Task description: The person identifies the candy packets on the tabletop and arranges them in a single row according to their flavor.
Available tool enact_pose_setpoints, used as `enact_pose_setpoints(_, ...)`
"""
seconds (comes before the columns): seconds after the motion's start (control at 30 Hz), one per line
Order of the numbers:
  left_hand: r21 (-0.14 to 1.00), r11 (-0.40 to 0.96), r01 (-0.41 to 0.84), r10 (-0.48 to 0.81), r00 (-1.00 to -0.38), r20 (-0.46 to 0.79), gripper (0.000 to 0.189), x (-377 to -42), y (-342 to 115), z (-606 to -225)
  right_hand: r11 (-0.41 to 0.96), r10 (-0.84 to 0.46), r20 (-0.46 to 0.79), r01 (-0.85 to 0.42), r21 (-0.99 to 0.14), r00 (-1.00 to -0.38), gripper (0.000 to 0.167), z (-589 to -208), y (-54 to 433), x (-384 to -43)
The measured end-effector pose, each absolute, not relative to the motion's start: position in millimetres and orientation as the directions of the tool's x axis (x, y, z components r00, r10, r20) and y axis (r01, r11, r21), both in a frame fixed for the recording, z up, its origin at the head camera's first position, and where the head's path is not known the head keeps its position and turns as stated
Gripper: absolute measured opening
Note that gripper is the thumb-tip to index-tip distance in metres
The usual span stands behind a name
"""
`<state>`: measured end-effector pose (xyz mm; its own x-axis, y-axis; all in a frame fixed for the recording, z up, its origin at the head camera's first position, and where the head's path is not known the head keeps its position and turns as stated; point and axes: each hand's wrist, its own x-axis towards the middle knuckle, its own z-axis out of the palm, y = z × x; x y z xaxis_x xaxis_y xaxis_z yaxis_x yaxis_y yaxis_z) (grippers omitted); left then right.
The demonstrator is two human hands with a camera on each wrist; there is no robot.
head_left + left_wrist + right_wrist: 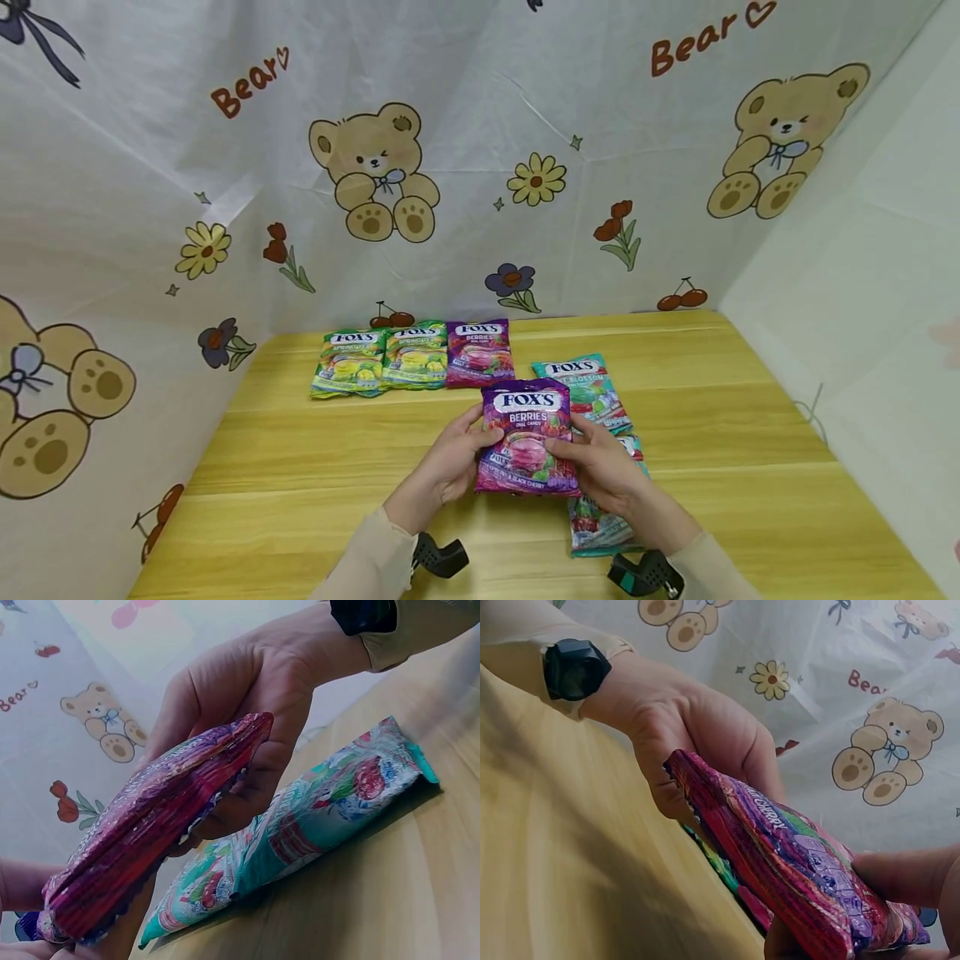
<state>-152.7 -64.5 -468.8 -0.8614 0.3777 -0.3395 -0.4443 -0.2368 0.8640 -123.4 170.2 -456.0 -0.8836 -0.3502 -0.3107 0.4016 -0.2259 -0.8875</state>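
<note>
Pouch (527,437), purple, FOX'S Berries, one: was held up over the wooden table (322,475), its two sides pinched between thumb and fingers of my left hand (450,460) and my right hand (606,468). Green packets (348,367), two, and second purple packet (480,357), one: lay side by side behind. Teal packets (588,390): lay at right, perhaps three, partly hidden by that hand.

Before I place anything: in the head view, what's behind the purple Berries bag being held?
A teal Blossom bag shows past the upper right edge of the held purple bag; its lower left is covered. Whatever else lies directly behind is hidden.
</note>
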Motion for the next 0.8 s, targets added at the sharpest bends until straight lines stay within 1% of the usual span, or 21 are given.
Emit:
enact_pose_setpoints(0.13, 0.854, -0.247, -0.458, 0.394, -0.853, -0.343, 0.074, -159.1, -61.7, -467.5, -0.224, -0.316, -0.331, 0.409, -0.885, -0.889, 0.086, -455.9, 169.0, -133.9)
enact_pose_setpoints(0.23, 0.855, -0.231, -0.465, 0.412, -0.842, -0.347, 0.084, -164.6, -60.5, -467.8, -0.216, -0.291, -0.335, 0.403, -0.889, -0.896, 0.084, -456.6, 168.9, -142.1)
enact_pose_setpoints(0.3, 0.864, -0.21, -0.457, 0.419, -0.841, -0.343, 0.093, -168.9, -60.1, -469.5, -0.21, -0.268, -0.333, 0.392, -0.896, -0.904, 0.084, -458.2, 169.4, -147.9)
enact_pose_setpoints(0.37, 0.877, -0.187, -0.443, 0.421, -0.842, -0.336, 0.098, -174.1, -59.2, -471.3, -0.201, -0.254, -0.327, 0.38, -0.903, -0.91, 0.083, -460.1, 170.1, -154.2)
enact_pose_setpoints(0.57, 0.905, -0.14, -0.401, 0.393, -0.862, -0.322, 0.098, -193.7, -54.9, -472.1, -0.156, -0.222, -0.325, 0.362, -0.919, -0.919, 0.079, -462.7, 170.4, -173.3)
enact_pose_setpoints(0.8, 0.924, -0.081, -0.374, 0.31, -0.891, -0.333, 0.099, -215.8, -45.8, -468.0, -0.073, -0.179, -0.336, 0.353, -0.933, -0.925, 0.077, -457.5, 171.0, -196.3)
